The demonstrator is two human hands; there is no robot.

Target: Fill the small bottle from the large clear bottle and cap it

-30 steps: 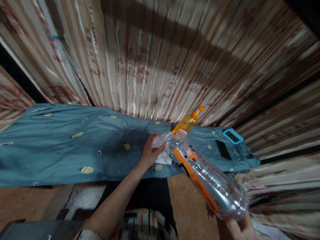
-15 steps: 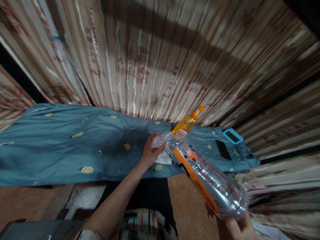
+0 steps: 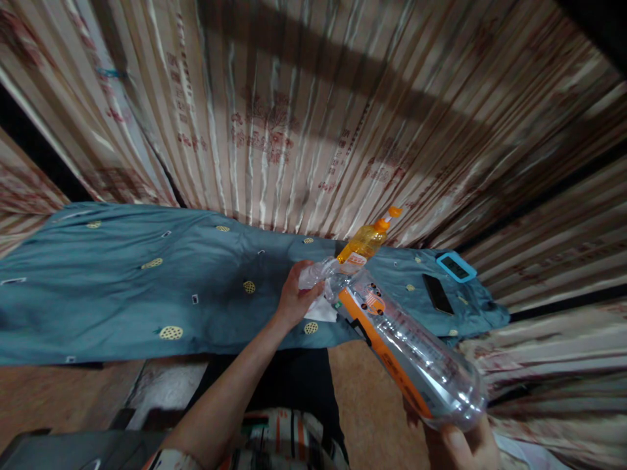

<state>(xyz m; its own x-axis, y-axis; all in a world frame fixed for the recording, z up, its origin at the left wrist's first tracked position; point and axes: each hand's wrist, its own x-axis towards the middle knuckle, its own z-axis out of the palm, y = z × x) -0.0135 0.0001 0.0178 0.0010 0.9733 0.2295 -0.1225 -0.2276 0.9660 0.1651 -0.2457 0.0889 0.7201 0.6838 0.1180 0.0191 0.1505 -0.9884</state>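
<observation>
On the blue cloth [image 3: 122, 294], which lies spread over a long surface in front of pleated, patterned curtains [image 3: 304, 117], everything of note sits toward the right end. Left of the clear plastic bottle [image 3: 406, 352], the person's left hand [image 3: 294, 300] is closed around a crumpled clear plastic piece [image 3: 318, 271] at the bottle's neck end, its fingers curled over it; a small white paper or tissue [image 3: 321, 312] lies on the cloth just under that hand. The clear bottle itself is large, with an orange label along one side, and is held tilted in the air, its neck pointing up and away toward the left hand and its base low and near the camera, off the cloth's front edge. Behind the bottle's neck stands a smaller bottle of yellow liquid [image 3: 365, 245] with an orange cap, upright on the cloth near the curtains. Right of the clear bottle's neck, a dark phone [image 3: 437, 294] lies flat on the cloth, and just beyond it a light-blue-framed device [image 3: 456, 266] rests near the cloth's right corner. Below the bottle's base, the right hand [image 3: 463, 447] grips the base from underneath, only partly in view at the lower edge.
</observation>
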